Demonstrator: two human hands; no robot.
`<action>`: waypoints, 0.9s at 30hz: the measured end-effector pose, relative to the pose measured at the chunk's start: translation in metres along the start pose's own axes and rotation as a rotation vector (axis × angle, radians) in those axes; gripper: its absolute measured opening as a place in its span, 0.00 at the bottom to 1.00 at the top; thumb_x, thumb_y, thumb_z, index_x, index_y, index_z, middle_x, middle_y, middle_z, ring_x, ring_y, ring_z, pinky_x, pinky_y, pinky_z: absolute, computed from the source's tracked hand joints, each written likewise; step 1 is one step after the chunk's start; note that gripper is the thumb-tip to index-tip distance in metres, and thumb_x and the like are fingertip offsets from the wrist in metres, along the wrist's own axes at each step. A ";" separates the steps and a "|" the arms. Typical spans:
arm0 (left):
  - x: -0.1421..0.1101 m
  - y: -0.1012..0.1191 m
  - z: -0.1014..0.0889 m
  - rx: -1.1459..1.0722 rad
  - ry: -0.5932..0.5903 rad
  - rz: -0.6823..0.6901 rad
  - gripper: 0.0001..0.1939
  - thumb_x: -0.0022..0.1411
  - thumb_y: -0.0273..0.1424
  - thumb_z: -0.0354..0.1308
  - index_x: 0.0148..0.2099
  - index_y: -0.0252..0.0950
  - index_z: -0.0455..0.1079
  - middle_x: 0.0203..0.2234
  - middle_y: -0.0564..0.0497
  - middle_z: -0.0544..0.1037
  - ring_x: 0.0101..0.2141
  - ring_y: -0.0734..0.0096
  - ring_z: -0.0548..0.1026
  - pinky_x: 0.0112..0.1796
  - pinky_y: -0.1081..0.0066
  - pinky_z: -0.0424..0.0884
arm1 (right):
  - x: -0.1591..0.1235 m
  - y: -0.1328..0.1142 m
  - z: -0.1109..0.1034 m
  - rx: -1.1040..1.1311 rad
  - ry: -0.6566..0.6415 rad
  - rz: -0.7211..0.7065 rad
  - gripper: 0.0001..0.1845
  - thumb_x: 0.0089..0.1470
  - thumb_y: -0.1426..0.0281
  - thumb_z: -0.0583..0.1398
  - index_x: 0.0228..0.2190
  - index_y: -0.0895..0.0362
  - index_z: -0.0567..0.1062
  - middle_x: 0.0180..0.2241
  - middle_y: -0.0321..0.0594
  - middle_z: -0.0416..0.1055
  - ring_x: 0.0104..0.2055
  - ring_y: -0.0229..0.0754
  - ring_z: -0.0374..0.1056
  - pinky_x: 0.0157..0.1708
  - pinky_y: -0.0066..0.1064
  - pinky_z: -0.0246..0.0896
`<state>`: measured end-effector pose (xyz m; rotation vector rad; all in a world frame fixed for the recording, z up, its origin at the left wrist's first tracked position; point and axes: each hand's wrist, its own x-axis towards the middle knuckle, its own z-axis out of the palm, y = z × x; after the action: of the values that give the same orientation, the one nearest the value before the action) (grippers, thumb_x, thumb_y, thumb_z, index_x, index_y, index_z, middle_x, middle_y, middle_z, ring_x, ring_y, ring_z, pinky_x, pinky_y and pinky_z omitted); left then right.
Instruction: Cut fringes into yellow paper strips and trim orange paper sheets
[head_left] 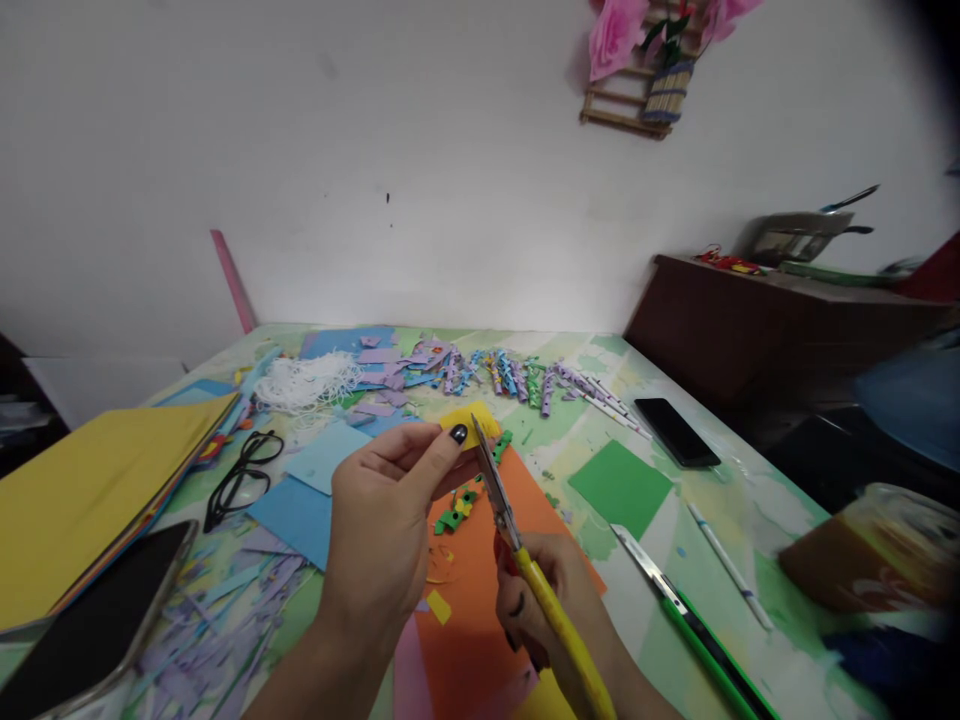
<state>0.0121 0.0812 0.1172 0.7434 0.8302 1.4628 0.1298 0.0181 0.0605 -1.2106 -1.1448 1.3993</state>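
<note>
My left hand (386, 515) pinches a small yellow paper piece (472, 420) between thumb and fingers, held above the table. In my right hand (540, 595) are yellow-handled scissors (525, 560), gripped shut, their blades pointing up into the yellow piece's edge. An orange paper sheet (469, 610) lies under both hands, with small green and yellow cut bits (459, 508) on it.
The table (720, 500) carries a green paper square (621, 487), a green utility knife (690, 615), a black phone (676, 431), black glasses (241, 475), a yellow paper stack (82, 490), blue sheets (300, 505), rolled paper sticks (517, 375) and a second phone (90, 620). A brown container (877, 550) stands right.
</note>
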 end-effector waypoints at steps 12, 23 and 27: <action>0.001 -0.002 -0.001 -0.017 -0.020 0.003 0.05 0.46 0.26 0.69 0.25 0.33 0.75 0.22 0.50 0.81 0.27 0.69 0.80 0.35 0.72 0.77 | 0.001 0.002 -0.002 0.007 0.003 0.024 0.23 0.38 0.54 0.67 0.17 0.56 0.63 0.12 0.30 0.61 0.12 0.26 0.48 0.12 0.22 0.41; 0.002 -0.001 0.000 -0.032 0.016 -0.003 0.07 0.42 0.27 0.70 0.25 0.31 0.75 0.22 0.49 0.81 0.25 0.70 0.80 0.32 0.73 0.77 | 0.005 0.010 -0.001 0.013 -0.054 -0.062 0.32 0.39 0.39 0.61 0.18 0.56 0.60 0.15 0.31 0.58 0.16 0.29 0.52 0.13 0.21 0.45; 0.002 -0.001 0.001 -0.025 0.018 0.005 0.07 0.42 0.26 0.70 0.25 0.30 0.76 0.22 0.48 0.81 0.25 0.69 0.79 0.31 0.73 0.77 | 0.007 0.014 -0.004 -0.001 -0.076 -0.082 0.33 0.39 0.38 0.60 0.19 0.55 0.60 0.15 0.30 0.57 0.16 0.29 0.51 0.13 0.21 0.46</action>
<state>0.0133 0.0829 0.1161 0.7143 0.8229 1.4841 0.1319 0.0231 0.0458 -1.1071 -1.2343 1.3927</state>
